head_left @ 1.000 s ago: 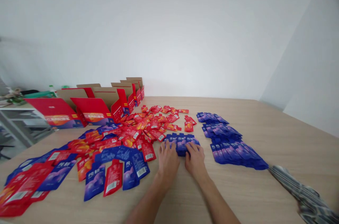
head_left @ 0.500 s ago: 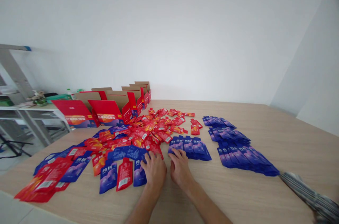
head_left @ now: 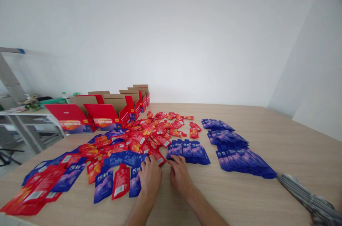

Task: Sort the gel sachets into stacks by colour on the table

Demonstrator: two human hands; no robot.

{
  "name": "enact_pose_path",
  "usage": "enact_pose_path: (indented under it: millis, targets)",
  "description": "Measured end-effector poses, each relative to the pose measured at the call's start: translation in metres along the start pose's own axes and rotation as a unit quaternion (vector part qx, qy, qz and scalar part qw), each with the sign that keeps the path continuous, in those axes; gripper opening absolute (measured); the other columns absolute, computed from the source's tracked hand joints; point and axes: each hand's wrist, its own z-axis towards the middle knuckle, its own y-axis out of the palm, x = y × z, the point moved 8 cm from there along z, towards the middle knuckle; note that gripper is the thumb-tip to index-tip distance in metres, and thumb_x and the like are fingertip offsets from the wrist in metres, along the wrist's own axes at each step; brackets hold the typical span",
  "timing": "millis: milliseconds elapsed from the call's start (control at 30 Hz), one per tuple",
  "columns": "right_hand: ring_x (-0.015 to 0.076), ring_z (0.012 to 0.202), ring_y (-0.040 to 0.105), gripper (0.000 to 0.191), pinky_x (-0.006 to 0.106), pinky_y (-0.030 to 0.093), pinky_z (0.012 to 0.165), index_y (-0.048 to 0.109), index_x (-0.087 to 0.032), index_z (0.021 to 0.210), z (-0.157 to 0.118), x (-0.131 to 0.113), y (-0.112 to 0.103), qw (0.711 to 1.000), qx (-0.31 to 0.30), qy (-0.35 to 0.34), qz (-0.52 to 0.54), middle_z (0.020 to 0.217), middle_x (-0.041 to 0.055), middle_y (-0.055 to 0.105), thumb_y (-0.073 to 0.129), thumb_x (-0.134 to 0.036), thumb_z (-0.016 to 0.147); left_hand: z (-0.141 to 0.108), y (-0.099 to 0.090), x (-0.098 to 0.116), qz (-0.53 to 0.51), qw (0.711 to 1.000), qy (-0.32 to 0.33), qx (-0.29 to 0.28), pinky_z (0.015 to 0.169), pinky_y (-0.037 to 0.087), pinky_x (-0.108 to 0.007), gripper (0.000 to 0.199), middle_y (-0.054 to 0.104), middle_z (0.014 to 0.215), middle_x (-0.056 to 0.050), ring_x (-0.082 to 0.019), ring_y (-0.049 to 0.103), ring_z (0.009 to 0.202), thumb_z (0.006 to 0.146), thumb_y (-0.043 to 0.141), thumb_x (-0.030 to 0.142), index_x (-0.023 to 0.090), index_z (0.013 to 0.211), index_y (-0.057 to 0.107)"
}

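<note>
My left hand lies over the right side of a blue pouch, its fingers curled on the pouch's upper edge. The hand hides part of that pouch. A red pouch and another blue pouch lie to its left. My right hand rests low over the table, fingers reaching forward and thumb apart. Its fingertips are at the lower left edge of a fanned row of blue pouches. Nothing shows in its grasp.
A heap of red pouches spreads ahead and left, mixed with blue ones. Further fanned stacks of blue pouches lie right. Open red boxes stand at the back left. A striped cloth-like bundle lies at the right on the wooden table.
The view has shifted slightly, so the scene sits further left. My left hand's fingers have drawn closer together at the blue pouch. The right hand stays by the blue row.
</note>
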Motion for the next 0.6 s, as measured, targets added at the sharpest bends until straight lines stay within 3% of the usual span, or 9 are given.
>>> enact_pose_path:
  millis: [67,233,400,500,600]
  targets:
    - [0.0257,0.122,0.046,0.048,0.041,0.037,0.106,0.069,-0.022,0.117,0.000,0.002,0.001,1.000,-0.001,0.003,0.003,0.131,0.0072,0.060,0.041,-0.003,0.083,0.004,-0.004,-0.006,-0.021,1.000,0.000,-0.020,0.075,0.045,-0.031,0.030,0.062,0.110,-0.016,-0.026,0.062,0.099,0.093,0.035,0.014,0.012,0.114,0.056]
    - [0.0245,0.120,0.048,0.047,0.040,0.039,0.104,0.071,-0.023,0.114,0.000,0.009,0.003,1.000,0.004,0.014,0.003,0.131,0.0071,0.061,0.043,-0.003,0.082,0.012,-0.028,-0.022,-0.055,0.998,-0.007,-0.018,0.075,0.046,-0.030,0.036,0.061,0.112,-0.016,-0.025,0.065,0.098,0.088,0.048,0.014,0.012,0.124,0.049]
    - [0.0231,0.115,0.054,0.040,0.040,0.042,0.102,0.071,-0.022,0.112,0.003,0.011,0.002,0.998,0.037,0.000,0.043,0.123,0.0090,0.065,0.043,-0.008,0.087,0.014,-0.049,-0.013,-0.153,0.986,0.005,0.061,0.092,0.046,-0.031,0.051,0.060,0.125,-0.017,-0.025,0.061,0.113,0.079,0.051,0.005,0.013,0.130,0.049]
    - [0.0227,0.109,0.060,0.034,0.039,0.046,0.098,0.067,-0.019,0.118,0.006,0.019,-0.003,0.991,0.065,0.025,0.116,0.117,0.0108,0.068,0.044,-0.021,0.093,0.020,-0.039,0.002,-0.285,0.956,0.027,0.070,0.103,0.043,-0.031,0.060,0.059,0.133,-0.015,-0.023,0.055,0.125,0.075,0.048,0.000,0.013,0.133,0.049]
    - [0.0227,0.100,0.065,0.039,0.035,0.050,0.089,0.062,-0.018,0.124,0.007,0.036,-0.006,0.969,0.070,0.120,0.204,0.113,0.0106,0.070,0.046,-0.038,0.095,0.027,-0.011,0.018,-0.449,0.893,0.029,0.020,0.107,0.043,-0.032,0.061,0.061,0.132,-0.011,-0.020,0.056,0.124,0.072,0.045,-0.003,0.016,0.129,0.055]
